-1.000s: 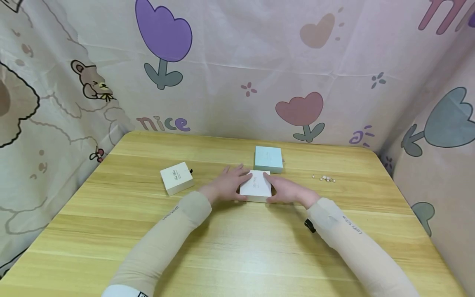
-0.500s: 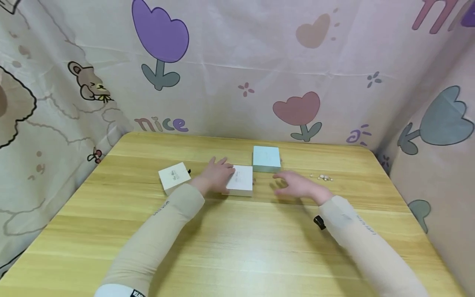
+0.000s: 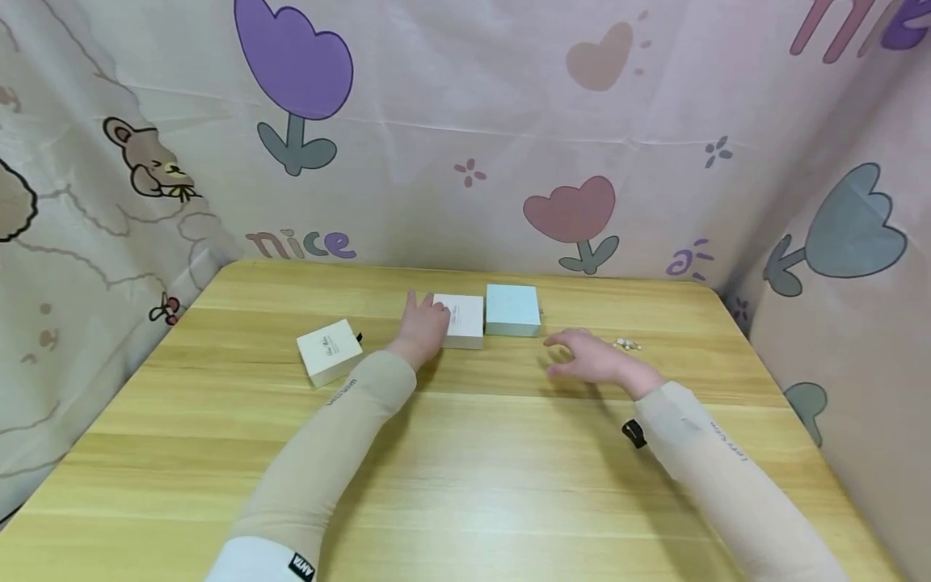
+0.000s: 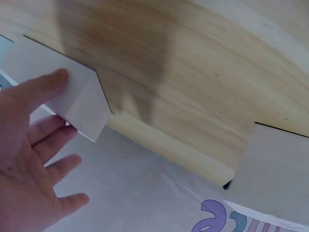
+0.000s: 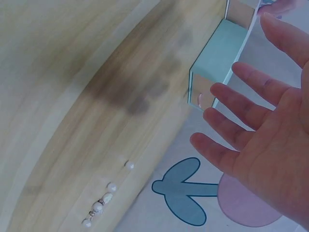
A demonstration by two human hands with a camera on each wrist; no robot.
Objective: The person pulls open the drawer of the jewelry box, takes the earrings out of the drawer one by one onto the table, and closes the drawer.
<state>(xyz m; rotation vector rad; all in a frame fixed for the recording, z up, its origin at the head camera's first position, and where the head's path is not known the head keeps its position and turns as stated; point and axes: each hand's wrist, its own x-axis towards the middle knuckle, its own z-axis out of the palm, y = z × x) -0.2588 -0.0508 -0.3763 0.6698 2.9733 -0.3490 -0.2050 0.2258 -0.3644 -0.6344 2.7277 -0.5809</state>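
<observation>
"Toward the left edge of the table (image 3: 465, 477), what's there?"
"A white box (image 3: 330, 352) with a black tab (image 3: 360, 336); it looks closed, contents hidden."
"And the left hand (image 3: 423, 327)?"
"Grasping the middle white box (image 3: 465, 319) near the table's back edge, thumb on the front face, fingers on top."
"How would that one handle?"
"Light and stiff, I'd judge, probably smooth card. Take it by opposite side walls; hard squeezing might dent it. Contents unseen."
"Just beside it?"
"A blue box (image 3: 512, 307), apparently closed, with a pink pull (image 5: 200, 100) on its right end."
"The right hand (image 3: 592, 356)?"
"Released, fingers apart, holding nothing. Loose pearl pieces (image 3: 629, 344) lie toward the table's back right corner, likely fragile."
</observation>
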